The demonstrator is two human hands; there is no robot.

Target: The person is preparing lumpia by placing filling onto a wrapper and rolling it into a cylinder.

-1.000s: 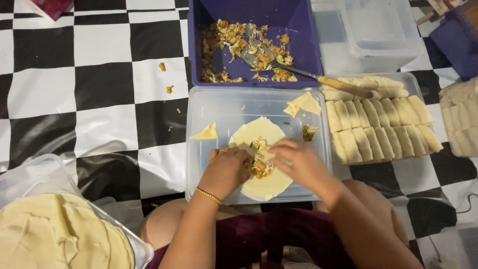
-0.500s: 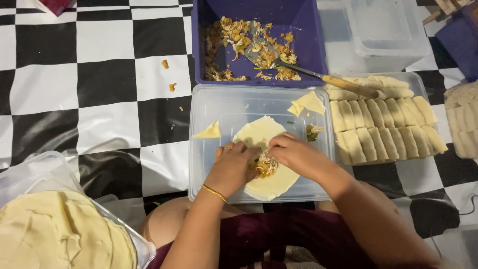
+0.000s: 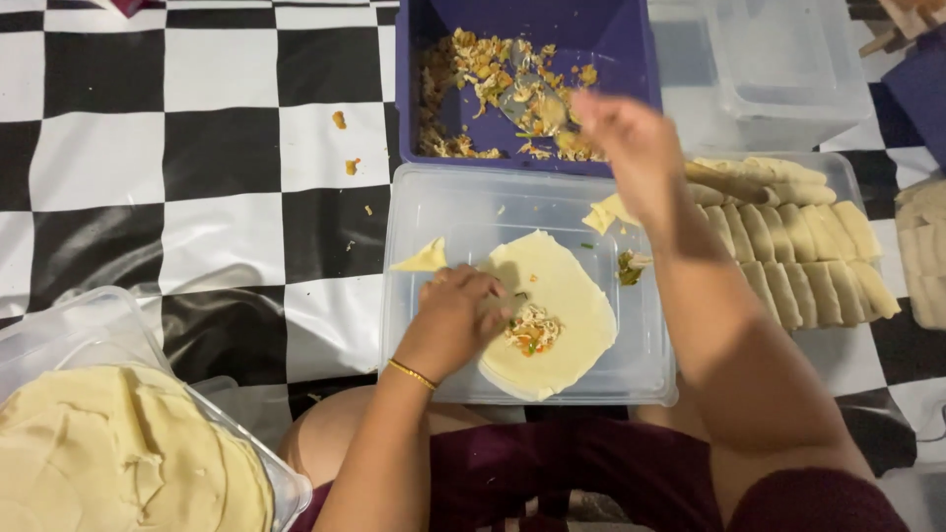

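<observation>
A round pale dough wrapper (image 3: 562, 286) lies on an upturned clear plastic lid (image 3: 434, 212) in front of me. A small heap of shredded filling (image 3: 532, 330) sits on its near half. My left hand (image 3: 453, 315), with a thin gold bangle, rests with curled fingers on the wrapper's left edge, beside the filling. My right hand (image 3: 631, 138) is lifted and blurred over the purple tub (image 3: 616, 39) of chopped filling (image 3: 483, 69), fingertips near a metal spoon (image 3: 532, 103) lying in it. Whether it holds anything is unclear.
A clear tray (image 3: 838, 167) of rolled pastries (image 3: 798, 266) stands to the right, with an empty clear box (image 3: 788, 69) behind it. A container with a stack of wrappers (image 3: 108, 463) sits at the near left. Dough scraps (image 3: 424, 258) and crumbs (image 3: 340, 120) lie about on the checkered cloth (image 3: 197, 197).
My right hand left the wrapper and rose to the purple tub. The left hand stayed on the wrapper, and the filling heap now shows uncovered.
</observation>
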